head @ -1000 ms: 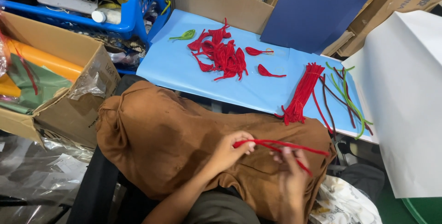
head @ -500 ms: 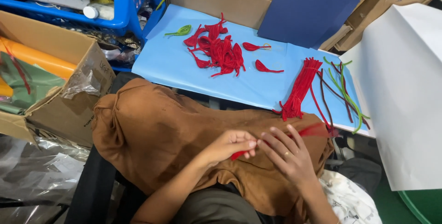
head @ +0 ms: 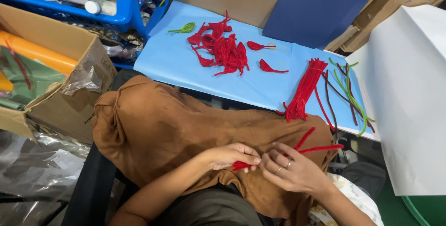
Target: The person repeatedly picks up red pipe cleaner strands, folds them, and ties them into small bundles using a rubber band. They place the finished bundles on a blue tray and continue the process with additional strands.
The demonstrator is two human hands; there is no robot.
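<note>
— While we sit with a brown cloth [head: 176,123] over our lap, what do our hands hold?

— Our left hand [head: 230,155] pinches a red pipe cleaner [head: 288,152] at its bent end, fingers narrow and closed on it. Our right hand [head: 295,172], a ring on one finger, touches the same wire just beside the left, fingers curled around it.

— And where does the wire run?

— It lies above the cloth, near its right edge. Two red strands fan out from our fingertips toward the right, one tilted up, one nearly level.

— What lies ahead of us?

— We face a blue sheet [head: 176,63]. A heap of red petals [head: 223,49] sits on its far part, with one green petal [head: 185,28] at the left of the heap and two lone red ones at its right. A bundle of straight red wires [head: 304,89] lies on the sheet's right side, well apart from our hands. Green and dark wires [head: 346,89] rest just beside the bundle.

— And around the sheet?

— We see a cardboard box [head: 51,77] at our left, holding an orange roll and green paper. A blue crate [head: 125,3] stands behind it. White paper [head: 409,100] covers the right side, and a dark blue board [head: 320,7] leans beyond the sheet.
</note>
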